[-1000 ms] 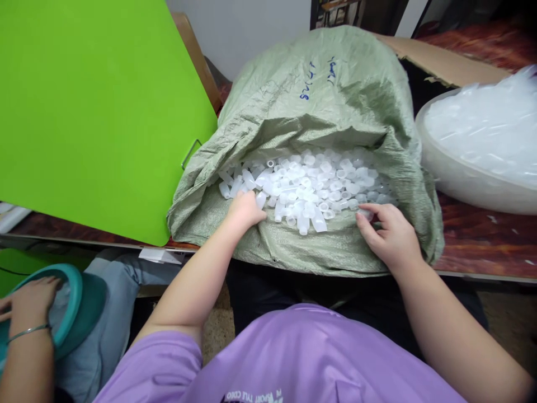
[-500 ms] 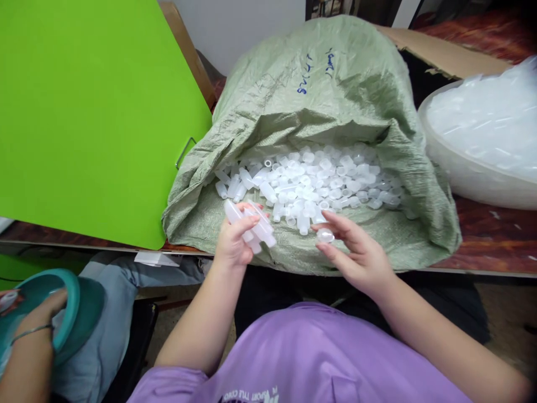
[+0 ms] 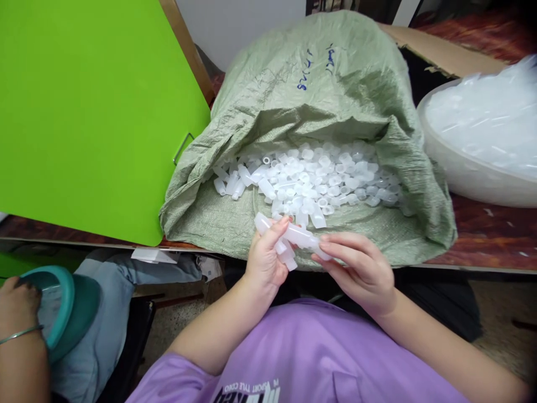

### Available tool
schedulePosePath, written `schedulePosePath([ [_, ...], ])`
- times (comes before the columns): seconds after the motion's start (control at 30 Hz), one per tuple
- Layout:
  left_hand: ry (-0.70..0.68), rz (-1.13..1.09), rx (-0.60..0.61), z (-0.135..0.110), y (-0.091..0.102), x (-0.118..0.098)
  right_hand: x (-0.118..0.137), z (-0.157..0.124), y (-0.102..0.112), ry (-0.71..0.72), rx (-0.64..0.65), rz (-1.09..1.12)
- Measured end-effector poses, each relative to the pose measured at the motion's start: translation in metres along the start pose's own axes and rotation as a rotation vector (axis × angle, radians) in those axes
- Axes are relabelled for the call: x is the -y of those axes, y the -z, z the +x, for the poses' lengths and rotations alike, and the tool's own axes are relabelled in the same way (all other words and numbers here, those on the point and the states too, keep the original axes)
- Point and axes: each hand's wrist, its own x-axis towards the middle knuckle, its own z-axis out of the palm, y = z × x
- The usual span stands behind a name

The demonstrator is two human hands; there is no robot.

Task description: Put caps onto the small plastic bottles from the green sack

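Several translucent white plastic tubes (image 3: 298, 235) are gripped between the thumb and fingers of my left hand (image 3: 268, 252). My right hand (image 3: 361, 271) pinches a small clear plastic piece (image 3: 322, 253) against the right end of one of these tubes; fingers partly hide it. Both hands are close together over the front edge of a green woven sack (image 3: 226, 224). Just beyond them, a heap of small translucent plastic bottle-like pieces (image 3: 302, 176) lies in the sack's open mouth.
On the left stands a bright green board (image 3: 92, 112) with a metal handle. A large white tub (image 3: 444, 162) heaped with clear plastic pieces is at right. At lower left, another person's hand (image 3: 19, 305) reaches over a teal basin (image 3: 69, 302).
My left hand has moved right with the tubes, and my right hand has brought its clear piece against one tube's end. The other person's hand has shifted at the basin.
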Motion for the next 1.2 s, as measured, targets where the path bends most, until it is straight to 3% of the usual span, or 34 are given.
schedulePosePath([
  [0.17, 0.051, 0.025, -0.001, 0.001, 0.002, 0.004, -0.009, -0.006, 0.001, -0.116, 0.067, 0.166],
  [0.23, 0.083, 0.041, 0.011, 0.001, 0.004, 0.005, -0.013, -0.010, 0.002, -0.088, 0.103, 0.210],
  [0.33, 0.019, 0.091, 0.013, -0.001, 0.004, 0.006, -0.014, -0.012, 0.005, -0.050, 0.138, 0.093],
  [0.47, -0.195, 0.140, 0.059, -0.003, 0.004, 0.007, -0.011, -0.008, 0.002, -0.486, 0.229, 0.075],
  [0.53, -0.261, 0.135, 0.084, -0.003, 0.003, 0.007, -0.011, -0.008, -0.001, -0.580, 0.282, 0.104],
  [0.67, -0.310, 0.115, 0.074, 0.000, 0.004, 0.008, -0.013, -0.011, -0.006, -0.387, 0.149, 0.013],
  [0.8, -0.330, 0.126, 0.079, 0.001, 0.007, 0.009, -0.012, -0.013, -0.007, -0.533, 0.263, 0.146],
  [0.93, -0.371, 0.098, 0.084, 0.001, 0.009, 0.009, -0.011, -0.012, -0.008, -0.445, 0.221, 0.060],
  [1.03, -0.386, 0.108, 0.102, 0.000, 0.010, 0.009, -0.010, -0.013, -0.009, -0.514, 0.293, 0.150],
  [1.13, -0.383, 0.096, 0.114, -0.001, 0.012, 0.010, -0.007, -0.013, -0.010, -0.448, 0.206, 0.112],
  [1.2, -0.401, 0.098, 0.112, -0.002, 0.013, 0.010, -0.004, -0.012, -0.012, -0.475, 0.217, 0.141],
])
